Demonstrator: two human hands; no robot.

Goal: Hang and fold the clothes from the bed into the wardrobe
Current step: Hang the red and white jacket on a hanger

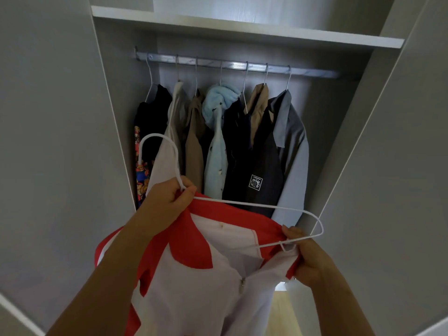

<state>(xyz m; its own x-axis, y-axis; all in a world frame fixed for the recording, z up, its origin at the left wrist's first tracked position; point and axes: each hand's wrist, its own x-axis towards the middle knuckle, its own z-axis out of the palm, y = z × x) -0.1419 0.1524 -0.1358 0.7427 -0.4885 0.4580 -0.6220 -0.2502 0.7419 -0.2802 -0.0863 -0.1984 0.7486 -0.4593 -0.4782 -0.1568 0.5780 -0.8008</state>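
Observation:
A red and white zip-front garment [194, 275] hangs in front of me, below the open wardrobe. A white wire hanger [254, 204] lies across its collar, the hook curving up to the left. My left hand [167, 200] grips the hanger's neck together with the red collar. My right hand [305, 255] pinches the hanger's lower right corner and the garment's right shoulder edge. The metal rail [232, 65] runs across the wardrobe above.
Several garments hang on the rail: a black one [155, 112], beige ones, a light blue one [218, 132], a dark jacket with a white label [252, 163], a grey shirt [291, 141]. A white shelf [242, 27] sits above. Grey doors stand open at both sides.

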